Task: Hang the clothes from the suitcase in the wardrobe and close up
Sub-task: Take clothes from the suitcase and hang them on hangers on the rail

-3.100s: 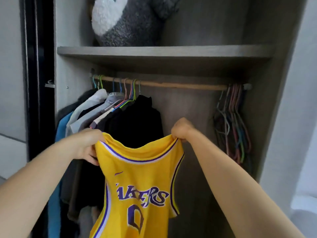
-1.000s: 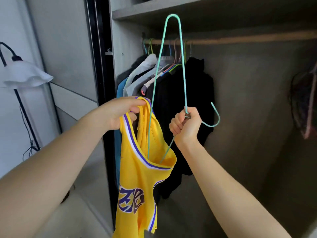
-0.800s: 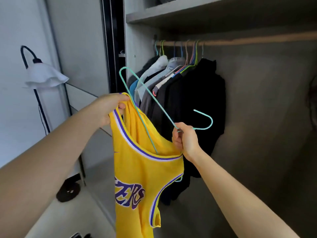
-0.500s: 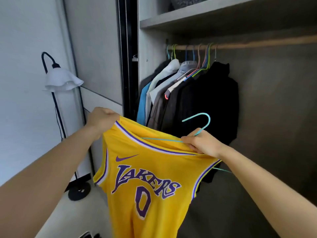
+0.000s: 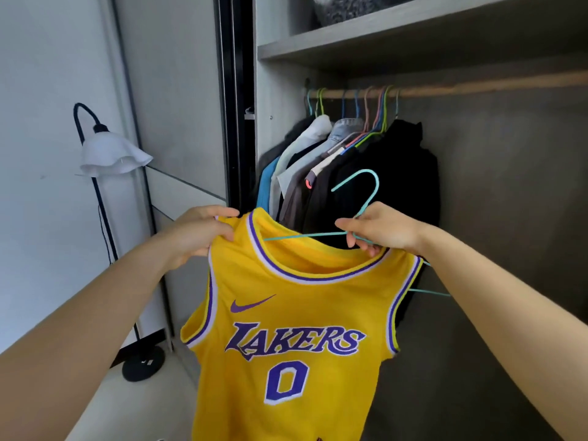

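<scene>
A yellow Lakers jersey [image 5: 292, 338] with purple trim hangs in front of the open wardrobe, its front facing me. My left hand [image 5: 199, 232] pinches its left shoulder strap. A teal wire hanger [image 5: 369, 192] sits inside the neck opening, hook up. My right hand [image 5: 380, 229] grips the hanger at the base of the hook, beside the jersey's right shoulder. One hanger tip pokes out past the right armhole. The wooden rail [image 5: 477, 87] runs above, behind the hands. The suitcase is out of sight.
Several hung clothes [image 5: 343, 173], mostly dark, crowd the rail's left end. A grey shelf [image 5: 413, 36] lies above the rail with a plush item on it. The sliding door's black edge [image 5: 235, 122] stands left. A floor lamp [image 5: 108, 154] stands by the wall.
The hanger swung from upright over the jersey down into its neck. The jersey turned front-on and spread out between both hands. My view shifted left.
</scene>
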